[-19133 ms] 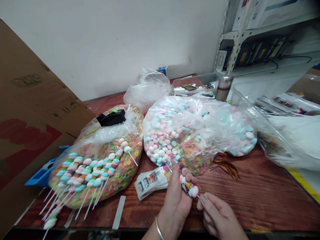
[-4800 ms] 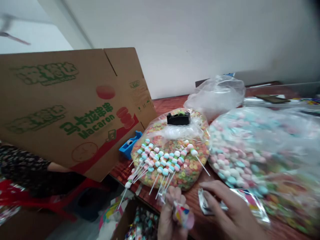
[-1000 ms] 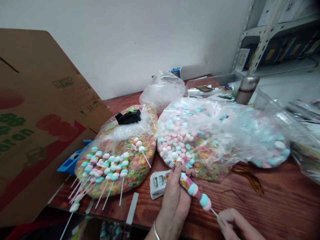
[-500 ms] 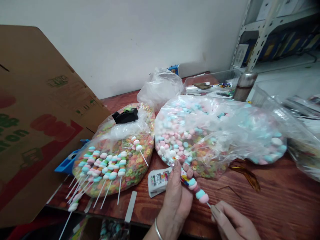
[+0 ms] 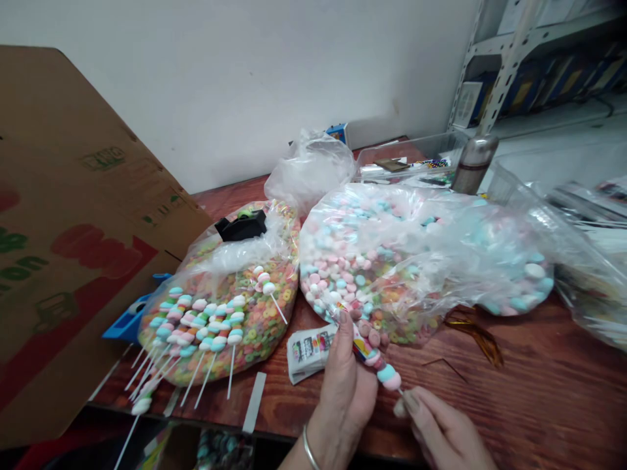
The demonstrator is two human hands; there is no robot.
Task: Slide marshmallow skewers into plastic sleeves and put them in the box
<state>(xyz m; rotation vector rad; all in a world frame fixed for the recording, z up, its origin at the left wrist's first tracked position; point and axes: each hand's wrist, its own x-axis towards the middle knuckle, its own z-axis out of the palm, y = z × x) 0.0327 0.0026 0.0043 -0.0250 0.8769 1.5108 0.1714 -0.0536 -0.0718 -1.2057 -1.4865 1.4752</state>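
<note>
My left hand (image 5: pixel 345 385) is closed around a small printed plastic wrapper (image 5: pixel 361 347), thumb on top. A marshmallow skewer (image 5: pixel 389 377) with pink and blue pieces sits partly inside it, its lower end sticking out. My right hand (image 5: pixel 435 424) pinches the skewer's stick just below the last pink piece. Beside my left hand lies a stack of flat printed wrappers (image 5: pixel 307 356). Several finished-looking marshmallow skewers (image 5: pixel 206 326) rest in rows on a bag of ring-shaped candy (image 5: pixel 274 320), their white sticks toward me.
A large clear bag of marshmallows (image 5: pixel 343 228) fills the table's middle. On the candy bag stands a black tape dispenser (image 5: pixel 241 225); a blue dispenser (image 5: pixel 125 321) is by the cardboard box (image 5: pixel 88 196). Golden ties (image 5: pixel 477 336) lie at right, a metal-topped bottle (image 5: pixel 474 164) behind.
My right hand has moved up and left toward my left hand. The skewer has slid farther into the wrapper, with fewer marshmallows showing outside. The view has shifted slightly.
</note>
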